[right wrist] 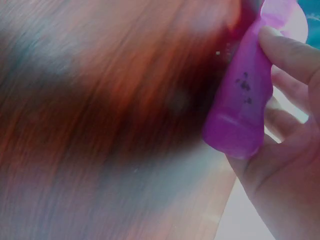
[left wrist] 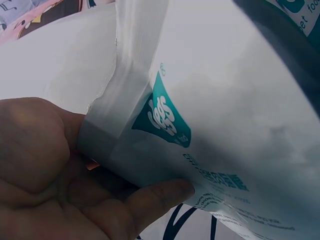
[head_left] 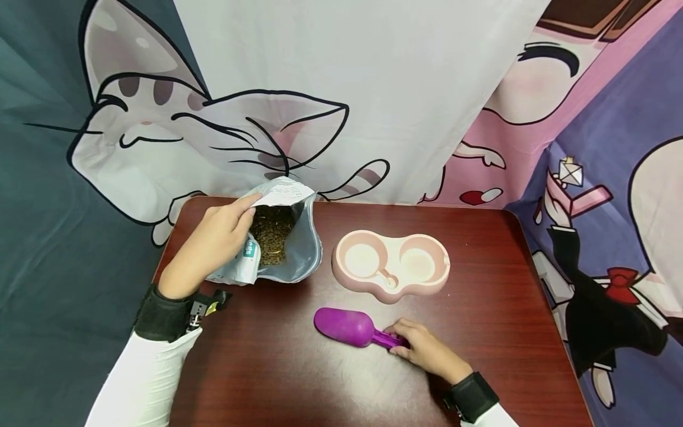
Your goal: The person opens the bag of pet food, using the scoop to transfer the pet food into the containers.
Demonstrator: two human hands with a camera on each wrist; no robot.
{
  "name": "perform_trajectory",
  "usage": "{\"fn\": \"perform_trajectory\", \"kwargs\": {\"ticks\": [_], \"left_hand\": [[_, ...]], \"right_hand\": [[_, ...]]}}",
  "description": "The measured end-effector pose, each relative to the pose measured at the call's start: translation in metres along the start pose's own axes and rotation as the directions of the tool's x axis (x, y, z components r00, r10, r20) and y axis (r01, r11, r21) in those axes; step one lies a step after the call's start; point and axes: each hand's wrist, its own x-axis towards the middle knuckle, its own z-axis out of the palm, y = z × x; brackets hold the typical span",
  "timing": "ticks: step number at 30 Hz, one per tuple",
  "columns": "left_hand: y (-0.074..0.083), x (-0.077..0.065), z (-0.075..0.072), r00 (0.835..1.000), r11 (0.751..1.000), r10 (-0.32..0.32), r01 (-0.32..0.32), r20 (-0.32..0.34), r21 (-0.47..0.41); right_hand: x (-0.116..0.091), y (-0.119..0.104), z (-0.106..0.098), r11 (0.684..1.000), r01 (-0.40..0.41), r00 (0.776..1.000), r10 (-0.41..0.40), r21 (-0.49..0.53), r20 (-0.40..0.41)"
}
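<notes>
An open white and teal pet food bag [head_left: 306, 249] stands at the table's back left, its mouth showing brown kibble [head_left: 271, 237]. My left hand [head_left: 221, 234] grips the bag's rim. In the left wrist view, the bag's edge lies between the thumb and the fingers [left wrist: 160, 200]. My right hand [head_left: 421, 347] holds a purple scoop [head_left: 347, 326] by its handle. The scoop's bowl points left, low over the table. In the right wrist view, the handle [right wrist: 240, 105] lies between thumb and fingers.
A pink double pet bowl [head_left: 392, 284] sits right of the bag, behind the scoop. All stand on a brown wooden table [head_left: 267, 367]. A curtain with cartoon cats [head_left: 144, 142] hangs along the back edge, and a printed cloth [head_left: 597, 284] along the right.
</notes>
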Motion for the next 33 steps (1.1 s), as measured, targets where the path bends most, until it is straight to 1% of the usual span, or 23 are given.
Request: {"fn": "perform_trajectory", "kwargs": {"ticks": [3, 5, 8, 11, 14, 18, 20, 24, 25, 29, 33], "left_hand": [[0.000, -0.001, 0.000, 1.000, 1.000, 0.007, -0.007, -0.001, -0.001], [-0.001, -0.001, 0.000, 1.000, 1.000, 0.009, -0.009, -0.004, 0.001], [-0.002, -0.001, 0.000, 1.000, 1.000, 0.007, -0.007, -0.004, 0.001], [-0.002, -0.001, 0.000, 1.000, 1.000, 0.003, -0.003, -0.001, -0.005], [-0.001, -0.001, -0.001, 1.000, 1.000, 0.003, -0.003, 0.006, -0.010], [-0.001, -0.001, -0.003, 1.000, 1.000, -0.001, 0.001, 0.011, -0.008], [-0.001, -0.001, -0.003, 1.000, 1.000, -0.005, 0.005, 0.012, -0.009], [-0.001, 0.000, -0.004, 1.000, 1.000, -0.005, 0.005, 0.015, -0.007], [-0.001, 0.001, -0.004, 1.000, 1.000, -0.005, 0.005, 0.015, -0.005], [-0.001, 0.002, -0.004, 1.000, 1.000, -0.014, 0.014, 0.009, 0.002], [0.000, 0.003, -0.004, 1.000, 1.000, -0.022, 0.022, 0.003, 0.008]], "right_hand": [[0.001, 0.001, -0.005, 0.997, -0.011, 1.000, 0.010, 0.078, 0.012], [0.003, 0.002, -0.009, 0.989, -0.034, 0.999, 0.029, 0.142, 0.034], [0.006, 0.005, -0.015, 0.968, -0.092, 0.994, 0.075, 0.232, 0.082], [0.009, 0.008, -0.021, 0.952, -0.144, 0.986, 0.114, 0.270, 0.123], [0.012, 0.011, -0.025, 0.947, -0.178, 0.980, 0.148, 0.266, 0.129], [0.017, 0.012, -0.028, 0.945, -0.198, 0.979, 0.177, 0.259, 0.102], [0.019, 0.012, -0.029, 0.943, -0.199, 0.979, 0.179, 0.266, 0.095], [0.022, 0.012, -0.031, 0.950, -0.182, 0.983, 0.167, 0.254, 0.082], [0.022, 0.013, -0.031, 0.953, -0.180, 0.983, 0.166, 0.244, 0.077], [0.023, 0.015, -0.029, 0.972, -0.181, 0.983, 0.176, 0.147, 0.046], [0.024, 0.017, -0.026, 0.983, -0.168, 0.986, 0.167, 0.074, 0.019]]}}
